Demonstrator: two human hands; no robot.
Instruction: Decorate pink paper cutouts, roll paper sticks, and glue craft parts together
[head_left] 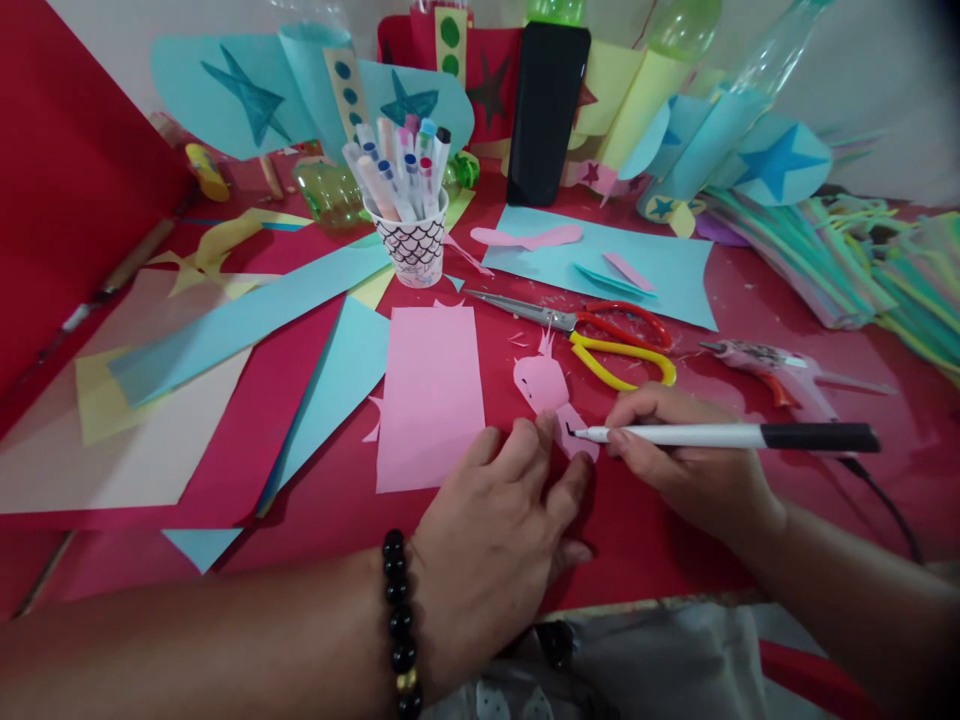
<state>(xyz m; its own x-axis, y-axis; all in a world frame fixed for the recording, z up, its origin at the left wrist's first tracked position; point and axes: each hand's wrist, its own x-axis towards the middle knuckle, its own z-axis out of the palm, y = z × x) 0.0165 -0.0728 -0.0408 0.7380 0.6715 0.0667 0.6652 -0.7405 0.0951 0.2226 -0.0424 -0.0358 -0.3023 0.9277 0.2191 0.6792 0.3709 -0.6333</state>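
Note:
A pink paper cutout [546, 385] with rounded ends and a narrow waist lies on the red tabletop, small black marks on both ends. My left hand [502, 510], with a black bead bracelet [397, 600] at the wrist, holds the cutout down with bent fingertips along its left and lower edges. In my right hand [675, 455] is a white marker [697, 435] with a black end, gripped between thumb and fingers. Its tip touches the cutout's lower end at a short black line. A pink paper rectangle [431, 400] lies left of the cutout.
Scissors [585, 325] lie just beyond the cutout, a glue gun [787, 370] to the right. Behind stand a cup of markers [409, 245], a phone [549, 115] and decorated bottles [690, 130]. Coloured paper sheets [210, 430] overlap at left; straws [817, 260] lie at right.

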